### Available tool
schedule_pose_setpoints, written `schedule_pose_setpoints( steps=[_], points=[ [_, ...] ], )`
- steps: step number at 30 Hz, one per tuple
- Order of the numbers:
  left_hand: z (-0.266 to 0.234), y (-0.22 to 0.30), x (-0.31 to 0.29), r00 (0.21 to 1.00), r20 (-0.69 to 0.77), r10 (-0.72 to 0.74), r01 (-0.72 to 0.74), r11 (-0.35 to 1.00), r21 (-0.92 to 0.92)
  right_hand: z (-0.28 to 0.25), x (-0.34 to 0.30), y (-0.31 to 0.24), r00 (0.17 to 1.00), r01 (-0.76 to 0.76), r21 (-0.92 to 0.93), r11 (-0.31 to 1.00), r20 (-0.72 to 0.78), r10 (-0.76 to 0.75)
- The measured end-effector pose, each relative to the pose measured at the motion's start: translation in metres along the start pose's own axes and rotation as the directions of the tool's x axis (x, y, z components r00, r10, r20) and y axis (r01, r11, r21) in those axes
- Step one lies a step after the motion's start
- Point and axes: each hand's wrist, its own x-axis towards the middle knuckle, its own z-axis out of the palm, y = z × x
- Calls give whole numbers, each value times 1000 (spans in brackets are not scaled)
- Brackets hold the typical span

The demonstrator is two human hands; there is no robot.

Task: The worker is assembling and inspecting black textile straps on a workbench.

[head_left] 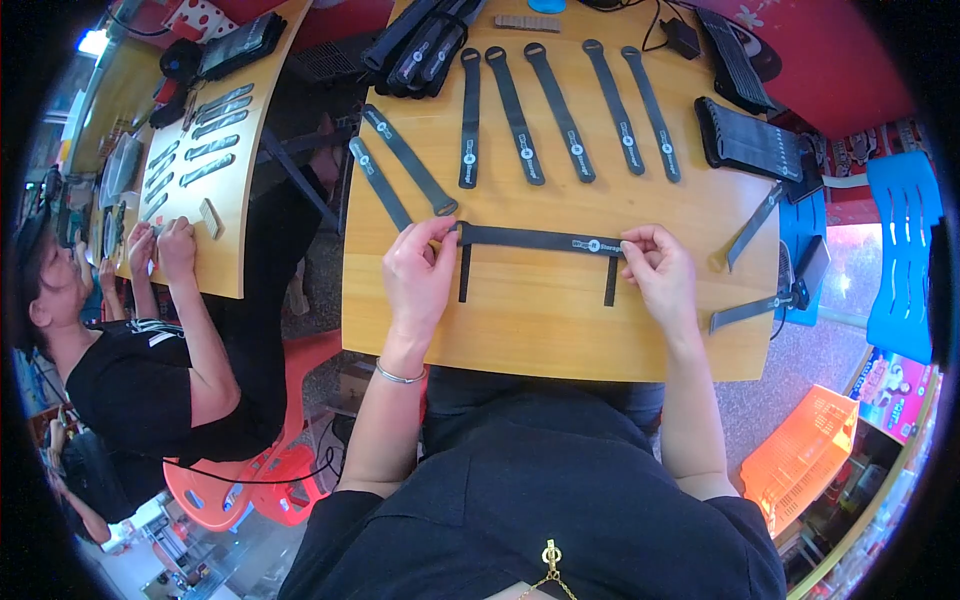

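Note:
A black storage strap (530,238) with a white printed label stretches level between my two hands above the wooden table (540,335). Its slotted end is pinched by the fingers of my left hand (418,275). At the label end, my right hand (660,275) pinches the other tip. Below the strap, two short black strips, a left one (463,275) and a right one (610,283), lie upright on the tabletop. Two more straps, an outer one (380,185) and an inner one (412,160), lie slanted just beyond my left hand.
Several like straps (512,115) fan out across the far side. A black bundle (425,45) sits at the far left, and a dark stack (750,140) at the right edge. Two straps (752,225) lie at right. A co-worker (140,370) works at another table (225,255). An orange basket (800,455) stands low right.

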Motion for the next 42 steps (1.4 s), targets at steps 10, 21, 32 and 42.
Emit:
schedule_pose_setpoints(
  steps=[10, 21, 32, 42],
  points=[
    [1, 0, -1, 1000, -2, -5, 5, 1000, 18, 0, -1, 1, 1000, 14, -20, 1000, -6, -14],
    [3, 2, -1, 999, -9, 34, -33, 998, 44, 0, 0, -2, 1000, 2, -30, 1000, -5, -3],
    [9, -8, -3, 991, -52, 123, -121, 992, 43, 3, -2, -5, 1000, 14, -43, 999, -25, -15],
    [6, -1, -3, 989, -49, 137, -130, 984, 122, 5, -1, -6, 998, 57, -92, 994, -3, -57]
  ],
)
